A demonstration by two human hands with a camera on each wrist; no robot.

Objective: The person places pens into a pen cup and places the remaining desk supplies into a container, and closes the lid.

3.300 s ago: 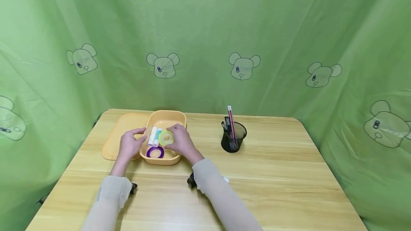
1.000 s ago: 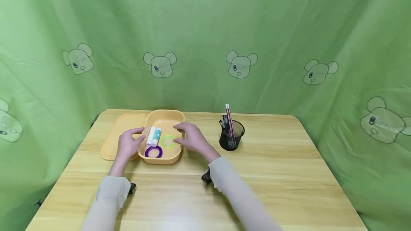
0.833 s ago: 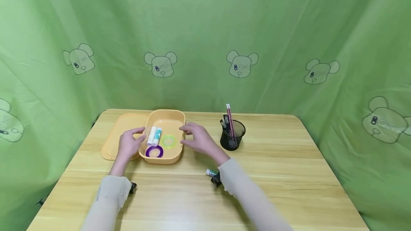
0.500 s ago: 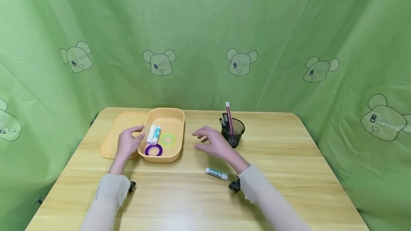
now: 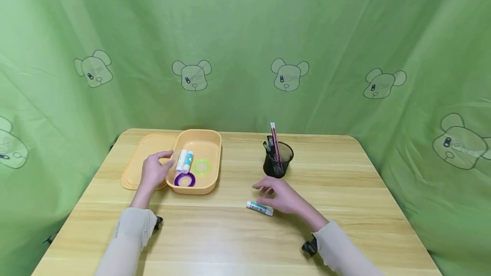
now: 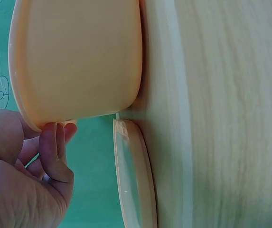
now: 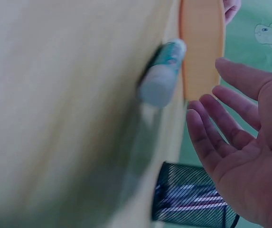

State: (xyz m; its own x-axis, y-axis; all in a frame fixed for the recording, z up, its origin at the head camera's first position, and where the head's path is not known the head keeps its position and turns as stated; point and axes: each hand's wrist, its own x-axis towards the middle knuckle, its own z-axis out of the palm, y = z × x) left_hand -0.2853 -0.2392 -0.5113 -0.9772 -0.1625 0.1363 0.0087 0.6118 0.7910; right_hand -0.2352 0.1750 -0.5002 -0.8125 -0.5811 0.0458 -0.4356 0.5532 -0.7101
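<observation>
My left hand [image 5: 153,170] holds the left rim of an orange plastic box [image 5: 219,156], seen close up in the left wrist view, where the thumb and fingers meet at the rim [image 6: 26,116]. Inside lie two glue sticks [image 5: 187,162] side by side, a purple tape roll [image 5: 177,181] and a yellow-green tape roll [image 5: 196,166]. Another glue stick [image 5: 260,208], white and teal, lies on the table. Just above its right part hovers my right hand [image 5: 281,195], fingers spread and holding nothing; the right wrist view shows a gap between fingers and stick.
The box's flat orange lid [image 5: 140,161] lies left of the box, partly behind my left hand. A black mesh pen cup [image 5: 274,169] with pencils and pens stands beyond my right hand. Green curtains [image 5: 245,33] surround the wooden table [image 5: 207,242].
My right hand let go of the yellow-green tape roll inside the box, then moved right and nearer to the loose glue stick, uncovering it. My left hand has stayed at the box rim.
</observation>
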